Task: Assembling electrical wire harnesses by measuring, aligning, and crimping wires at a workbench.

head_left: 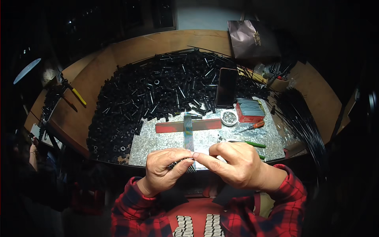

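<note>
Close to the board's front edge, my two hands meet at the fingertips. My left hand (167,168) is closed, thumb against index finger, around a dark knobbly piece (179,163) that mostly hides in the palm. The index finger of my right hand (237,164) presses against the left fingertips, its other fingers curled; whatever sits in that pinch is too small to name. Beneath and beyond the hands, a row of thin rods (188,136) lies side by side across a dark red bar (167,126). Green-handled pliers (254,144) rest partly hidden behind my right hand.
Black tubular parts (158,87) are heaped beyond the speckled board (148,144). A phone (226,87) stands upright near a small white dish (229,117), a red box of thin rods (250,112) and an orange-handled screwdriver (257,125). Long black rods (302,116) lie at the right.
</note>
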Motion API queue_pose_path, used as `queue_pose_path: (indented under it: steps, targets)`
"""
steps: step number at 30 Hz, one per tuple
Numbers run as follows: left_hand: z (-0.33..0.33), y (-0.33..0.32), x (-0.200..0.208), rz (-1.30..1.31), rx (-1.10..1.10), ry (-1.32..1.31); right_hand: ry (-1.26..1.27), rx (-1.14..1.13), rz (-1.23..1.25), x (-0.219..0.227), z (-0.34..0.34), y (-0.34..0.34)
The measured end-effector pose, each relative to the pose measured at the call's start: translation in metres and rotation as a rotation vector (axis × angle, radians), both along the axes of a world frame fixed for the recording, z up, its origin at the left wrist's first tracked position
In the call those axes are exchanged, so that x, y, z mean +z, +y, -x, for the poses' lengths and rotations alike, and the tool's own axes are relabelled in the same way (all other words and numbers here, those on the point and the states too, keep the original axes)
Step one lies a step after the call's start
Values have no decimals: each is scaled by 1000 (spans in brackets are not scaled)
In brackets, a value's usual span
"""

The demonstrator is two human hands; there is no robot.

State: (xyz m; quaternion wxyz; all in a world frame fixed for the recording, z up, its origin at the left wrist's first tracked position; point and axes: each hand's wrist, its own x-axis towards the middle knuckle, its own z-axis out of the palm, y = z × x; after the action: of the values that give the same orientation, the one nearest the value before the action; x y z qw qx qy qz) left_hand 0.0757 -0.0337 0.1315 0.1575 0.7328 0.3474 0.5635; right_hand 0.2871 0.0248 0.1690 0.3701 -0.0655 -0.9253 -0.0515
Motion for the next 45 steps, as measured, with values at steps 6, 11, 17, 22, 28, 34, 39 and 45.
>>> queue_pose_path:
  steps: [6,11,17,22,28,34,39,45]
  targets:
    - [-1,0,-1,28,-33,-7,-16,24,-23,3,4,-5]
    - [1,4,-2,78,-133,40,43,-23,12,3,1,-1]
    - [0,9,-8,57,-147,28,-103,3,-46,15,-3,-6]
    - [5,17,-10,10,-197,57,-119,-76,50,16,-5,-8]
    - [5,23,-9,19,-272,45,-34,-53,106,14,-4,-6]
    - [8,22,-10,-8,-260,52,-100,-76,90,24,-2,-11]
    - [5,23,-17,-67,-235,61,-102,-8,225,25,1,-16]
    - [1,23,-39,11,-258,62,15,18,546,23,21,-22]
